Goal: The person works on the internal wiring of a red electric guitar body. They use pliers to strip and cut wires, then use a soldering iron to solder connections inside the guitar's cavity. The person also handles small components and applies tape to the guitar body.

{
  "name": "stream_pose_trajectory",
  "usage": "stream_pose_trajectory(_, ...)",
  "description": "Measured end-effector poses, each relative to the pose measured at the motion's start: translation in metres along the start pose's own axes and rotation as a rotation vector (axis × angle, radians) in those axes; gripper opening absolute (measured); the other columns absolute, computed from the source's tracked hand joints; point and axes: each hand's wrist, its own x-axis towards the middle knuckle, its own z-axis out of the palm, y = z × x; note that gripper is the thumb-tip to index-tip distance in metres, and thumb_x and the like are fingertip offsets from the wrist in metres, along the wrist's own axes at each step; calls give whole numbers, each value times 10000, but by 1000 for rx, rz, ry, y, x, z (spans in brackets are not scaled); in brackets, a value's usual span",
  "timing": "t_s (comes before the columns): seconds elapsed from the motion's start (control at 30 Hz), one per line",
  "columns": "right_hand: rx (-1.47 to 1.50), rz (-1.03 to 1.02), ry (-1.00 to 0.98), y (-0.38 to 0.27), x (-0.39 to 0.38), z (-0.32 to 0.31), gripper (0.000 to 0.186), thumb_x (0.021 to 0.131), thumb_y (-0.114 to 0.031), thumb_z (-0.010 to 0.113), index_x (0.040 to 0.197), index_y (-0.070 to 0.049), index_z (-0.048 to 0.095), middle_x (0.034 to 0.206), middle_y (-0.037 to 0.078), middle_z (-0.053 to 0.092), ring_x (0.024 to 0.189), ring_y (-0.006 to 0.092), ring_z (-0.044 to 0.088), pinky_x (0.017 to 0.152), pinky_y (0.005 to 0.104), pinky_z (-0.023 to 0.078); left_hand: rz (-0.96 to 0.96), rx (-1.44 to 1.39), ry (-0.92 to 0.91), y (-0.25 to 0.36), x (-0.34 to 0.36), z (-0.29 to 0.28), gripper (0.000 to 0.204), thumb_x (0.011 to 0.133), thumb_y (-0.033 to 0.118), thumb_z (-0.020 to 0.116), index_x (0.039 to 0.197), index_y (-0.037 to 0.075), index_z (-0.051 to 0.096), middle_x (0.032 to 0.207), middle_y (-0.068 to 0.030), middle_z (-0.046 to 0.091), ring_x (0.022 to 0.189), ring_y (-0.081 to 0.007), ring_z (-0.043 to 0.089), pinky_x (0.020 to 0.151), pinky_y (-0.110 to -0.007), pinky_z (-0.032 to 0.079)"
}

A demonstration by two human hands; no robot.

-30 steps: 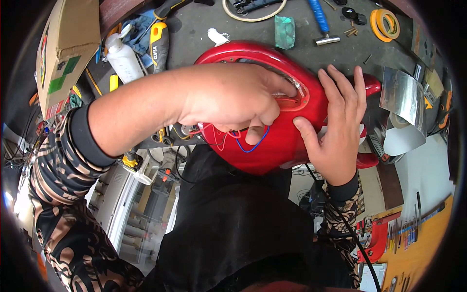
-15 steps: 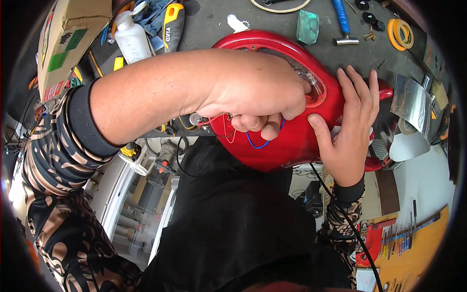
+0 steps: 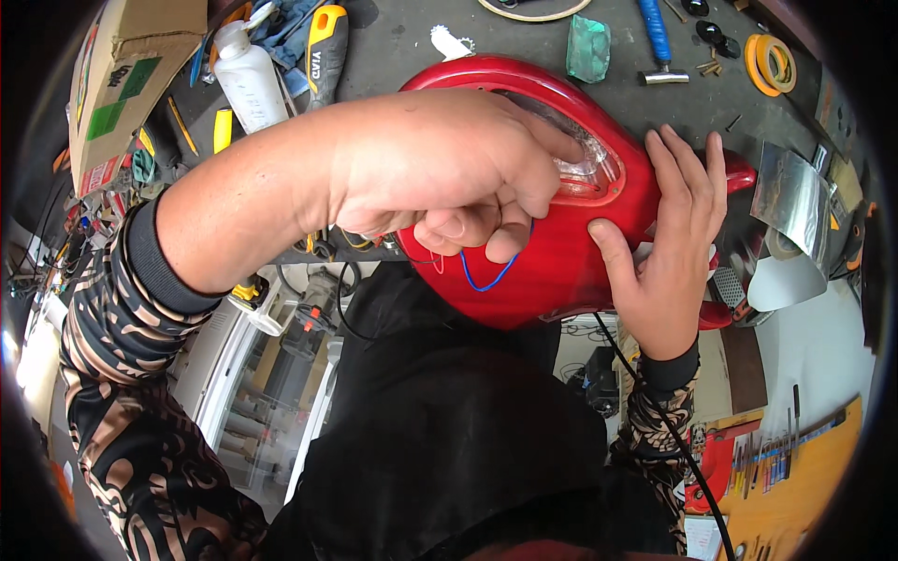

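A glossy red electric guitar body [image 3: 547,285] lies at the front edge of the bench. Shiny foil lines the recessed cavity [image 3: 591,166] in its face. Over it reaches my left hand [image 3: 468,173], its index finger stretched down to the foil and the other fingers curled but apart. I see nothing held in it. A blue wire [image 3: 486,285] loops out below those fingers, beside a thin red wire; the hand hides where they lead. My right hand [image 3: 669,243] rests flat on the body's right part, fingers spread.
Behind the guitar lie a green translucent block [image 3: 588,50], a blue-handled hammer [image 3: 658,42] and tape rolls [image 3: 770,65]. At left stand a white bottle [image 3: 248,79], a yellow-black handled tool [image 3: 327,56] and a cardboard box [image 3: 131,84]. Metal sheet [image 3: 790,192] sits at right. A black cable [image 3: 655,402] hangs down.
My left hand has shifted a little to the left, its index finger drawn back along the cavity, so more foil at the right end shows. My right hand stays in place.
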Motion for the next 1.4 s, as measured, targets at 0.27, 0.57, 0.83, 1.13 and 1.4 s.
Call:
stream_pose_trajectory(0.27, 5, -13, 8, 2, 1, 1, 775, 989, -359, 822, 1649, -49, 560, 1667, 178, 535, 1667, 513, 311, 1333, 622, 302, -45, 238, 21, 6, 15, 4, 834, 904, 60, 548, 1733, 12, 472, 688, -144, 671, 409, -89, 464, 402, -268, 361)
stream_pose_trajectory(0.57, 8, -10, 10, 1, 0, 1, 777, 983, -342, 826, 1651, -54, 555, 1674, 173, 524, 1670, 510, 307, 1333, 623, 303, -82, 417, 65, 15, 13, 17, 844, 913, 82, 523, 1754, 61, 459, 735, -186, 729, 435, -103, 536, 409, -281, 399)
stream_pose_trajectory(0.83, 26, -6, 2, 2, 0, 0, 784, 985, -345, 827, 1659, -58, 546, 1677, 176, 518, 1671, 508, 304, 1333, 624, 303, -57, 395, 57, 16, 17, 17, 822, 933, 93, 531, 1752, 64, 463, 725, -154, 723, 443, -111, 570, 420, -282, 428)
stream_pose_trajectory(1.13, 18, -5, -9, 2, 0, 0, 792, 981, -337, 833, 1661, -54, 543, 1679, 182, 515, 1669, 520, 302, 1333, 631, 300, -170, 633, 134, 30, 6, 19, 765, 986, 94, 535, 1749, 115, 484, 706, -131, 707, 461, -133, 617, 426, -293, 477)
stream_pose_trajectory(1.4, 33, -6, 1, 2, 0, 0, 798, 973, -327, 841, 1660, -54, 543, 1682, 183, 512, 1667, 521, 307, 1330, 634, 307, -156, 597, 109, 30, 11, 22, 754, 1000, 101, 534, 1752, 137, 488, 704, -138, 704, 485, -137, 643, 436, -285, 499)
